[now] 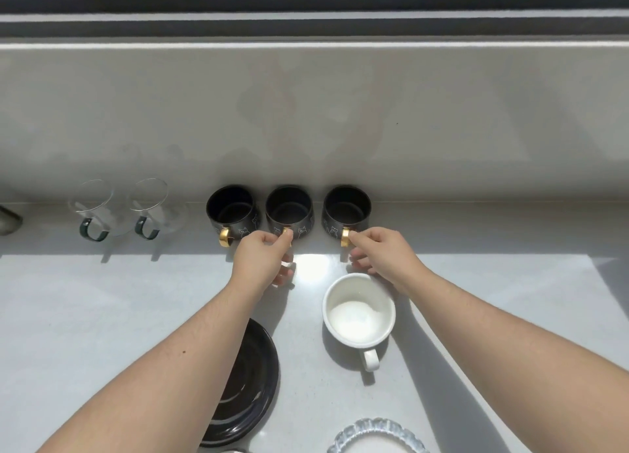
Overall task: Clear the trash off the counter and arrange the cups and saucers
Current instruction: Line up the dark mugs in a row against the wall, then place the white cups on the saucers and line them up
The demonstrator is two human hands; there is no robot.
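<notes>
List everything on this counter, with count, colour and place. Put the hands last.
Black mugs: three, black with gold handles and white line drawings, in a row at the back wall, centre.
Glass cups: two, clear with dark green handles, at the back wall, left of the black mugs.
White mug: one, white, upright in front of the black mugs, handle towards the person.
Black saucer: one, black, near edge, left of the white mug, partly under the left forearm.
Glass dish: one, clear with a scalloped rim, bottom edge, cut off by the frame.
Grey object: one, far left edge, too cropped to identify.
Counter: one, light grey.
Left hand: pinching the middle mug's handle.
Right hand: pinching the right mug's handle.
</notes>
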